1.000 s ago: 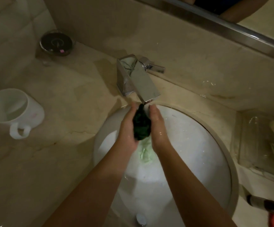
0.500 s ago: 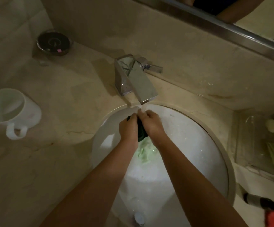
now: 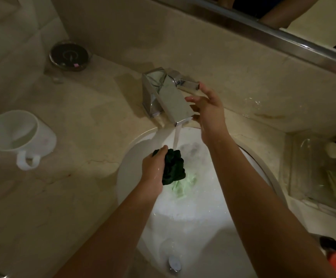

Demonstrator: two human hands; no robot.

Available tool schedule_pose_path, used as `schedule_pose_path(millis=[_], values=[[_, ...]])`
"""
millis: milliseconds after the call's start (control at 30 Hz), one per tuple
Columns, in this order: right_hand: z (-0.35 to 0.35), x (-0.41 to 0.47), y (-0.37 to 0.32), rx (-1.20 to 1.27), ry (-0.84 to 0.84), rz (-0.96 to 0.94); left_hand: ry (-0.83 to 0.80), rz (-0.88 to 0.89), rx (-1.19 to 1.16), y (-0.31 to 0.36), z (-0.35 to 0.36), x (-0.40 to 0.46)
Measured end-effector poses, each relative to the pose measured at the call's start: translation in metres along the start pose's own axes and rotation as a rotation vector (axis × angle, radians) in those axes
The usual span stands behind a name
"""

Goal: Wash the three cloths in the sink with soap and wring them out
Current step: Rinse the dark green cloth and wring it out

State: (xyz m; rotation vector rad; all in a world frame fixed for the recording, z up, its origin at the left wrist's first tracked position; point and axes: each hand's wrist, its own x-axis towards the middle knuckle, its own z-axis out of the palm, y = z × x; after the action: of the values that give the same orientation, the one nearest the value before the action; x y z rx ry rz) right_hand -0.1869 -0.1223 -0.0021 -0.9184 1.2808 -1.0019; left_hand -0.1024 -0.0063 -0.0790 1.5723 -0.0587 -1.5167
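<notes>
Head view: left hand grips dark cloth under running water; right hand, fingers spread, reaches beside faucet.

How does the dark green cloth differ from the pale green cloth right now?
The dark green cloth is bunched in the left hand, held up beside the running stream; the pale green cloth lies loose at the bottom of the white round sink, held by nobody. The dark one is a tight wad; the pale one is spread and partly hidden beneath it. Both look wet.
</notes>
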Motion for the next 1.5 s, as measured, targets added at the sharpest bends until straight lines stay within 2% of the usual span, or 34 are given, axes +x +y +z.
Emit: schedule_pose_path(millis=[167, 267, 433, 500, 600, 667, 733, 800, 933, 1000, 1067, 1167, 1233, 1300, 1400, 1467, 1500], values=[[0.006, -0.004, -0.002, 0.053, 0.092, 0.017, 0.094, -0.085, 0.003, 0.006, 0.006, -0.006], [0.011, -0.013, 0.001, 0.062, 0.11, 0.008, 0.1, -0.064, 0.044, 0.004, 0.009, -0.004], [-0.006, -0.031, 0.008, -0.028, 0.008, 0.013, 0.072, 0.004, 0.061, 0.0, 0.012, -0.015], [-0.017, -0.052, 0.029, -0.059, 0.064, 0.078, 0.046, 0.079, 0.096, -0.003, 0.012, -0.023], [-0.025, -0.101, 0.08, 0.049, 0.163, 0.37, 0.008, 0.173, 0.115, -0.017, 0.014, -0.036], [-0.027, -0.13, 0.105, 0.342, 0.116, 0.591, -0.002, 0.244, 0.135, -0.031, 0.016, -0.048], [-0.031, -0.154, 0.114, 0.669, 0.038, 0.695, -0.002, 0.421, 0.304, -0.046, 0.014, -0.059], [-0.042, -0.168, 0.112, 0.824, 0.064, 0.689, -0.08, 0.637, 0.5, -0.059, 0.007, -0.066], [-0.066, -0.179, 0.102, 0.907, 0.2, 0.599, -0.439, 1.051, 0.865, -0.08, -0.005, -0.073], [-0.068, -0.186, 0.106, 0.891, 0.215, 0.582, -0.501, 1.103, 0.876, -0.083, -0.001, -0.076], [-0.064, -0.19, 0.11, 0.838, 0.229, 0.574, -0.462, 1.096, 0.809, -0.081, 0.01, -0.079], [-0.068, -0.19, 0.107, 0.882, 0.278, 0.602, -0.409, 1.113, 0.832, -0.081, 0.023, -0.084], [-0.067, -0.19, 0.103, 0.868, 0.305, 0.588, -0.358, 1.059, 0.818, -0.084, 0.025, -0.089], [-0.06, -0.189, 0.108, 0.699, 0.375, 0.522, -0.246, 0.85, 0.716, -0.082, 0.03, -0.095], [-0.047, -0.186, 0.117, 0.332, 0.531, 0.493, -0.104, 0.449, 0.587, -0.071, 0.042, -0.093], [-0.051, -0.188, 0.124, -0.041, 0.584, 0.364, -0.019, 0.166, 0.403, -0.065, 0.049, -0.083], [-0.054, -0.188, 0.128, -0.26, 0.556, 0.259, 0.034, 0.044, 0.281, -0.065, 0.052, -0.079]])
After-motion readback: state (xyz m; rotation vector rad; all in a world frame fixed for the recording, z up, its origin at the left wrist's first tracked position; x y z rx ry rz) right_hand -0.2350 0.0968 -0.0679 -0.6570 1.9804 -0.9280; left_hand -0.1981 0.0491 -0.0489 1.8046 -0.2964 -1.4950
